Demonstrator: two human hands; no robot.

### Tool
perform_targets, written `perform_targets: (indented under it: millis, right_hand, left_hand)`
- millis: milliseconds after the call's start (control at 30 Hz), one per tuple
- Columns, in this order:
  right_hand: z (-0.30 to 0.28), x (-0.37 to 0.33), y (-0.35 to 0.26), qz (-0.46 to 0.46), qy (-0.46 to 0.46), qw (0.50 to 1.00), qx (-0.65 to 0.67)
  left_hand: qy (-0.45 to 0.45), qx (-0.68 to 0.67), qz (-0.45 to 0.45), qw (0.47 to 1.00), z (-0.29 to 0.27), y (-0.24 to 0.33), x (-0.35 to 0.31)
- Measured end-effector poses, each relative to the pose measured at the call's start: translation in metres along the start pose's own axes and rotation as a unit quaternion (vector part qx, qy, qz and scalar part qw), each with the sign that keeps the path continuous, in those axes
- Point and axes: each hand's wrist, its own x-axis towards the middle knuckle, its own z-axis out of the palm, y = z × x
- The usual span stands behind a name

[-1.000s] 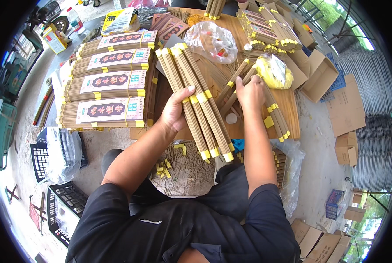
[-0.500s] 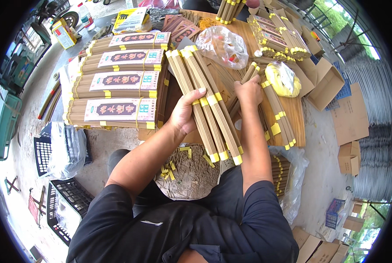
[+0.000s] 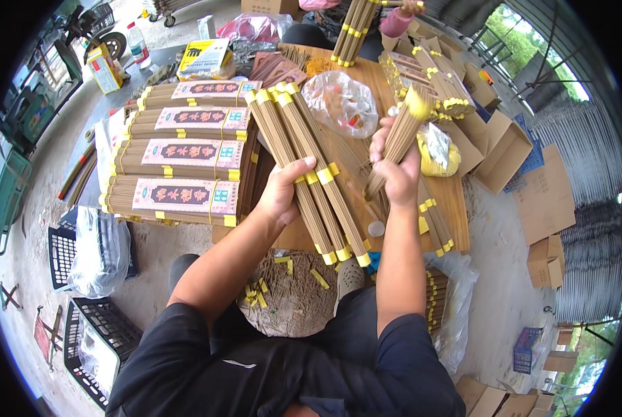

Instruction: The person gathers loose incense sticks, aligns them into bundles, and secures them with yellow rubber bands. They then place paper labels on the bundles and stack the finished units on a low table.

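My left hand (image 3: 283, 191) is closed around several bundles of incense sticks (image 3: 319, 191), brown with yellow bands at the ends and middle, held slanting over the table's near edge. To its right, my right hand (image 3: 400, 174) grips another bundle of incense sticks (image 3: 397, 142), tilted up, its yellow-banded top end smeared by motion. Left of my left hand lie larger incense packs (image 3: 175, 154) in a row, each with a pink printed label and tied with thin bands. More yellow-banded bundles (image 3: 432, 221) rest on the wooden table (image 3: 457, 201) beside my right forearm.
A clear plastic bag (image 3: 340, 104) and a yellow bag (image 3: 439, 154) sit behind my hands. At the far side another person's hand (image 3: 410, 8) is by upright incense bundles (image 3: 353, 35). Cardboard boxes (image 3: 502, 149) stand right; black crates (image 3: 102, 340) are lower left.
My right hand has lifted its bundle from low over the table and swung it upright. The left hand's bundles have moved slightly left and nearer to me. The far person's hand has come into view.
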Motion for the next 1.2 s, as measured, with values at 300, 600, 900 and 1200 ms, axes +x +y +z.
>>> perform_targets:
  millis: [300,600,900,1200]
  right_hand:
    - [0.020,-0.018,-0.014,-0.057,-0.029,0.998,-0.012]
    - [0.053,-0.016,-0.011,0.107,0.089,0.990,-0.010]
    - [0.059,-0.014,0.009,-0.010,0.106,0.994,-0.002]
    - [0.047,-0.021,0.007,-0.035,0.065,0.995,-0.060]
  left_hand:
    - [-0.048,0.052,0.060,0.996,0.019,0.012,-0.007]
    - [-0.002,0.214,0.156,0.964,0.046,0.030,-0.003]
    - [-0.015,0.437,0.305,0.846,0.050,0.026,0.013]
    - [-0.092,0.433,0.285,0.850,0.016,-0.004,0.029]
